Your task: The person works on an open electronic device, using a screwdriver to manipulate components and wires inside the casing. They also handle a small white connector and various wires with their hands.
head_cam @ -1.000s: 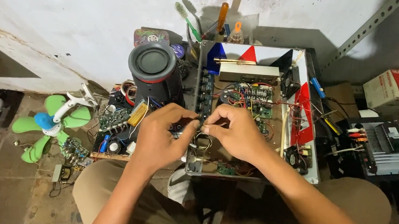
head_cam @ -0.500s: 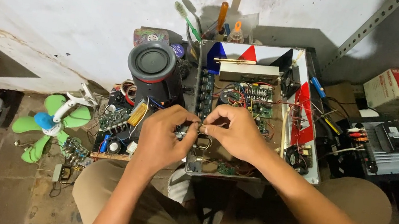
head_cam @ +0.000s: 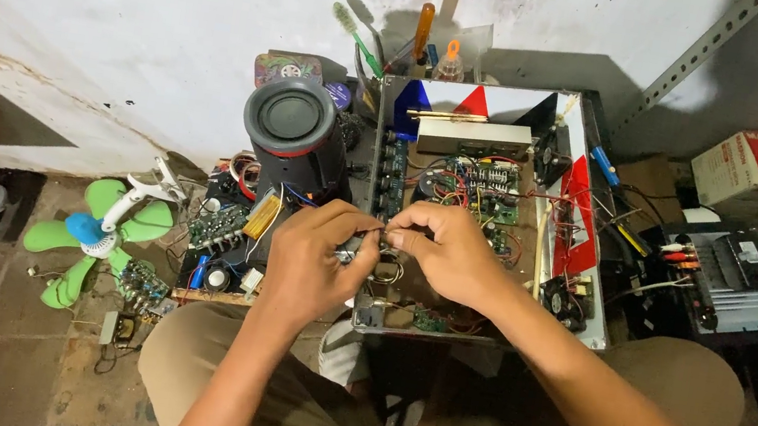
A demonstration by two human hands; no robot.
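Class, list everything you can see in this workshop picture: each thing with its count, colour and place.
Open chassis: one, metal with red and blue panels, on the lap.
Circuit boards: several, green, inside the chassis.
Speaker: one, black cylinder, left of the chassis.
Fan: one, green blades, floor at left.
Tools: several, mixed colours, against the wall.
Box: one, red and white, at right.
Finned unit: one, black, right of the chassis.
Left hand: one, fingertips pinched at the chassis's front.
Right hand: one, fingertips meeting the left's.
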